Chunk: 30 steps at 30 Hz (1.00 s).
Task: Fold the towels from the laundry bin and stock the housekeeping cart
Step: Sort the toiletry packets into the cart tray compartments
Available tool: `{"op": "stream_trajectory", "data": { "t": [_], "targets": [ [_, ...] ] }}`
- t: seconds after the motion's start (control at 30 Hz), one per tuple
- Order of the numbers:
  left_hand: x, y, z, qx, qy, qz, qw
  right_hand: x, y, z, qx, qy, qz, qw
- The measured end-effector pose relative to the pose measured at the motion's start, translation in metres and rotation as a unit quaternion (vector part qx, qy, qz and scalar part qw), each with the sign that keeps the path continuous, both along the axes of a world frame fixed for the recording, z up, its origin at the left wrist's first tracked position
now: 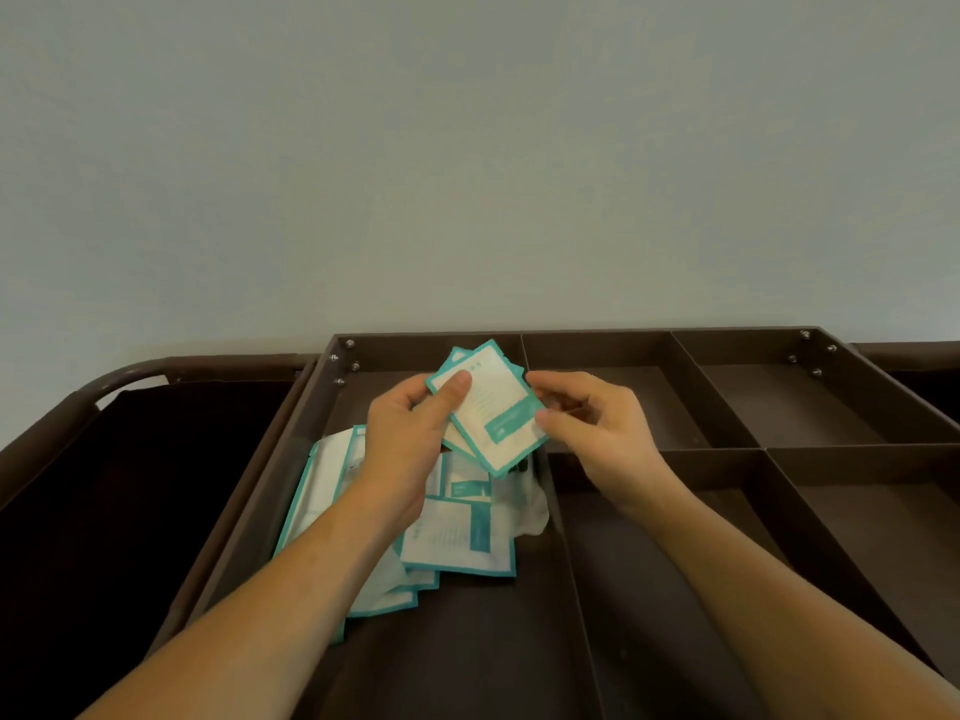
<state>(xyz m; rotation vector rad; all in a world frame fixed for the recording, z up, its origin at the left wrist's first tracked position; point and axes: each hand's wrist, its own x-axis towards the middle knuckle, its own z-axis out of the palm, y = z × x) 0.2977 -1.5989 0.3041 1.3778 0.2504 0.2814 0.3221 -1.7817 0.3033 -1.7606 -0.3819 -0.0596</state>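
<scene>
A small stack of teal-edged white packets [488, 407] is held above the far-left compartment of the cart's top tray [675, 345]. Stack is gripped by the left hand [410, 433], thumb pressed on the top packet; its right edge is pinched by the right hand [597, 433]. More loose packets [457, 543] are piled in the same compartment below the hands. No towels are seen in view; dark bin [104, 511] is located left of the tray
</scene>
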Motion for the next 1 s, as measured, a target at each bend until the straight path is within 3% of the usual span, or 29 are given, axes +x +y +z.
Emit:
{"op": "stream_trajectory", "data": {
  "t": [0.17, 0.27, 0.37, 0.47, 0.57, 0.67, 0.77, 0.83, 0.9, 0.93, 1.0],
  "targets": [
    [0.0, 0.002, 0.001, 0.033, -0.019, -0.005, 0.999, 0.001, 0.002, 0.001, -0.045, 0.074, -0.028, 0.996],
    [0.001, 0.002, -0.002, 0.018, -0.006, 0.01, 1.0, 0.005, 0.001, 0.006, 0.024, 0.103, -0.058, 0.993],
    [0.004, 0.004, -0.006, 0.0, 0.017, 0.014, 1.0, 0.018, -0.011, 0.009, 0.091, 0.105, -0.193, 0.971],
    [0.003, 0.001, -0.012, 0.038, 0.041, -0.001, 0.998, 0.031, -0.026, -0.001, -0.054, 0.091, -0.27, 0.957],
    [0.0, -0.004, -0.013, 0.045, 0.045, -0.009, 0.998, 0.039, -0.028, -0.009, -0.201, 0.095, -0.257, 0.941],
    [-0.002, -0.007, -0.012, 0.042, 0.05, -0.021, 0.998, 0.045, -0.026, -0.006, -0.255, 0.103, -0.225, 0.934],
    [-0.005, -0.008, -0.01, 0.043, 0.044, -0.025, 0.998, 0.037, -0.021, -0.002, -0.405, 0.049, -0.197, 0.891],
    [-0.005, -0.009, -0.009, 0.028, 0.027, -0.021, 0.999, 0.028, -0.019, 0.002, -0.364, -0.044, -0.17, 0.915],
    [-0.005, -0.008, -0.008, 0.002, 0.003, -0.014, 1.0, 0.017, -0.016, 0.008, -0.245, -0.139, -0.079, 0.956],
    [-0.005, -0.007, -0.008, -0.009, -0.006, -0.012, 1.0, 0.012, -0.013, 0.011, -0.229, -0.162, -0.026, 0.959],
    [-0.005, -0.005, -0.006, -0.015, -0.015, -0.009, 1.0, 0.003, -0.003, 0.012, -0.316, -0.172, 0.058, 0.931]
  ]
}}
